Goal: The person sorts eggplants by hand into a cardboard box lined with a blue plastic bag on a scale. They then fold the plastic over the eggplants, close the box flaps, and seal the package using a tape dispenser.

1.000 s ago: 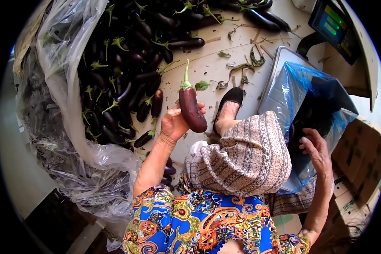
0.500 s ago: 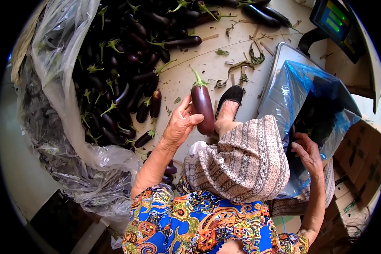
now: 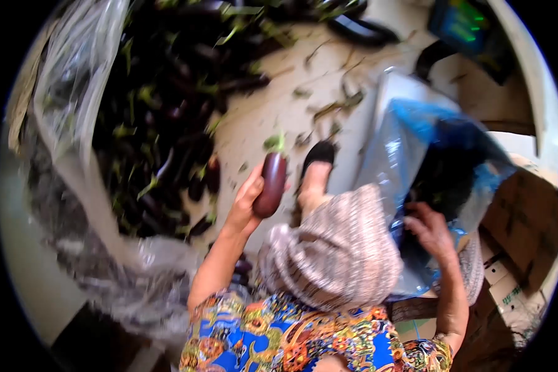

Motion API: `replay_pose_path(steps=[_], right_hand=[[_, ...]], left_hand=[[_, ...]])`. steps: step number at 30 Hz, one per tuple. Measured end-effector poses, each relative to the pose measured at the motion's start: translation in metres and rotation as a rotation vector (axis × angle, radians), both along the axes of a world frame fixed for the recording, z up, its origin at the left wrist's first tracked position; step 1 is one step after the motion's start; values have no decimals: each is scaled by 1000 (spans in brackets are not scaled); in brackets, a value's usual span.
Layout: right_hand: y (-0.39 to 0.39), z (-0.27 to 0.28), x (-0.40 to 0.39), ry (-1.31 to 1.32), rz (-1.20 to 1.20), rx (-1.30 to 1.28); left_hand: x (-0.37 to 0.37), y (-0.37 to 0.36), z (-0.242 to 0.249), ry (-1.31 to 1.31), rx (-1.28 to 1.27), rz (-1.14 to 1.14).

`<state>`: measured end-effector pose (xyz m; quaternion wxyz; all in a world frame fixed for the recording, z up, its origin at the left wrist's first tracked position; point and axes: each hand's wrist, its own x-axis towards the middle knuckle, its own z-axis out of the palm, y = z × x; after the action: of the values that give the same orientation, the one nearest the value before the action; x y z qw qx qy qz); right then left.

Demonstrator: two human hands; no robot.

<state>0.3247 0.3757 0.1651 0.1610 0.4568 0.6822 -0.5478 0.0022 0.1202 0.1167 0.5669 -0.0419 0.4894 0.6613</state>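
Lap: the person is sitting low, a raised knee in patterned cloth [image 3: 338,248] lying between the two hands.
Left hand: the left hand [image 3: 245,204] is holding one eggplant [image 3: 271,184] just left of the knee, fingers curling round its lower end.
Eggplant axis: its long axis is running nearly upright in the picture, green stem end pointing away from the person, blunt end sitting in the palm.
Right hand: the right hand [image 3: 429,230] is gripping the near edge of the blue plastic bag [image 3: 428,133]; its fingers are bending over the rim, holding the mouth open.
Relation: the bag is lying to the right of the eggplant, across the knee, with the left hand nearer the fruit.
Floor: a foot in a black shoe [image 3: 318,154] is resting just beyond the eggplant.
Far left: a dark eggplant heap [image 3: 161,124] is lying on clear plastic sheeting [image 3: 74,93].
Sharpness: everything is blurring.
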Motion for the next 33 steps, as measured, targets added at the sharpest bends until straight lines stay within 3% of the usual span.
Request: replay_pose_path(steps=[3,6,8,11,12,14,16,19,21,24,26,28,32,33], right_hand=[[-1,-6,6,182,187,233],[-2,0,-1,79,134,53],[-4,-1,0,92,154,90],[-5,0,-2,102,159,80],[-6,3,-3,89,157,76],[-7,1,0,116,146,89],[-4,7,4,129,129,114],[-3,9,4,135,139,179],[-4,7,4,133,176,211],[-10,6,-1,152,136,100],[-8,11,-7,96,144,69],[-7,12,-10,68,116,38],[1,2,-9,59,183,108],[4,1,-8,46,203,115]], left_hand=[[-8,2,-46,-101,-206,-13],[-38,59,-81,24,-182,-107],[-65,158,-50,168,5,-143],[-85,317,65,162,587,-132],[-92,353,101,212,606,-264],[-76,388,156,469,454,-140],[-71,384,169,487,441,-105],[-82,317,118,439,392,-145],[-92,240,53,396,225,-100],[-87,70,-72,510,-225,-16],[-70,-58,-168,846,-705,0],[-52,-152,-188,1125,-1110,-69],[-48,-221,-165,1125,-1435,60],[-57,-236,-169,1234,-1427,71]])
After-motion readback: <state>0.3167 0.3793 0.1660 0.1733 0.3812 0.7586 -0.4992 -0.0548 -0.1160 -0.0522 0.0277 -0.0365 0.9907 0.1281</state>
